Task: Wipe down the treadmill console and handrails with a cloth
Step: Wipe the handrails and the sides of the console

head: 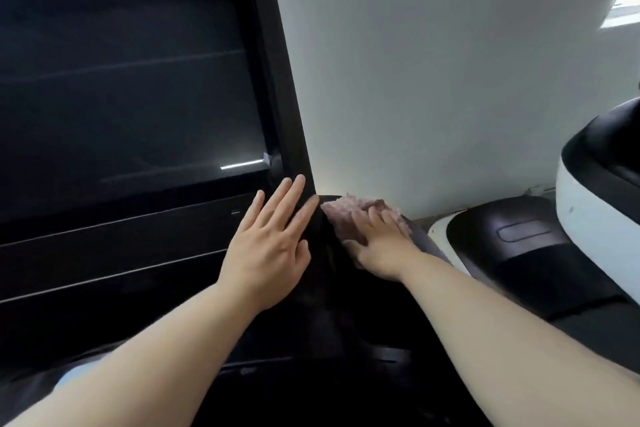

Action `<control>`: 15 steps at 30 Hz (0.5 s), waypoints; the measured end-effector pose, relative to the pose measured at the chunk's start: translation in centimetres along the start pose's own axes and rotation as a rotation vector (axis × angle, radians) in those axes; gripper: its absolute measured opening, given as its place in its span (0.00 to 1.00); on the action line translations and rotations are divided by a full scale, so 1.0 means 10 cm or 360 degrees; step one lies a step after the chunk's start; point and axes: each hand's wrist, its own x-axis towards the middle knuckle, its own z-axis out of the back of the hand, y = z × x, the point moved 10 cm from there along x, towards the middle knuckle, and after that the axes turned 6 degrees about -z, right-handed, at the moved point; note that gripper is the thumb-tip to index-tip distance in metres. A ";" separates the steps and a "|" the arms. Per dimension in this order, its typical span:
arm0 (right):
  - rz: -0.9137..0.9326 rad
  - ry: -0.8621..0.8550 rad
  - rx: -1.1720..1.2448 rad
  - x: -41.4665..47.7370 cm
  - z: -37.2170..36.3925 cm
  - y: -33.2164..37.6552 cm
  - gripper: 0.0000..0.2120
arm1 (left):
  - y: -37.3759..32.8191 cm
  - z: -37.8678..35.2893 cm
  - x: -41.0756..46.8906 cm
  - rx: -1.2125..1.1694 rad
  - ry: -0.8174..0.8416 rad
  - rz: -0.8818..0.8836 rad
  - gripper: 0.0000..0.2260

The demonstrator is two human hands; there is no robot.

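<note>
Mid-frame, our left hand (268,246) lies flat, fingers straight, on the console (138,236); our right hand (381,246) presses flat onto the cloth (341,210).

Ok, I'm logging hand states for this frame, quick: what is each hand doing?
Left hand: open, fingers straight, resting flat on the console corner.
Right hand: open, pressing the pink cloth down beside the console.

Glossy black treadmill console (121,80) at 9 o'clock, unpatterned, crossed by thin grey seams and one bright white streak. Fluffy pale pink cloth (346,213) at centre, plain. Smooth off-white wall (433,80) at 1 o'clock. White-and-black neighbouring machine (585,218) at 3 o'clock: white shell, black inlay.
</note>
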 end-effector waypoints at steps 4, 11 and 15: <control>0.0170 -0.0259 -0.0024 0.18 0.21 -0.02 0.23 | -0.15 -0.10 0.02 0.0078 -0.0043 -0.0154 0.29; 0.0395 -0.0219 -0.0248 0.49 0.23 0.27 0.35 | -0.06 -0.17 0.26 0.0270 -0.0098 -0.0072 0.32; 0.0702 -0.0187 -0.0058 0.51 0.29 0.61 0.34 | -0.08 -0.23 0.27 0.0447 -0.0150 -0.0095 0.32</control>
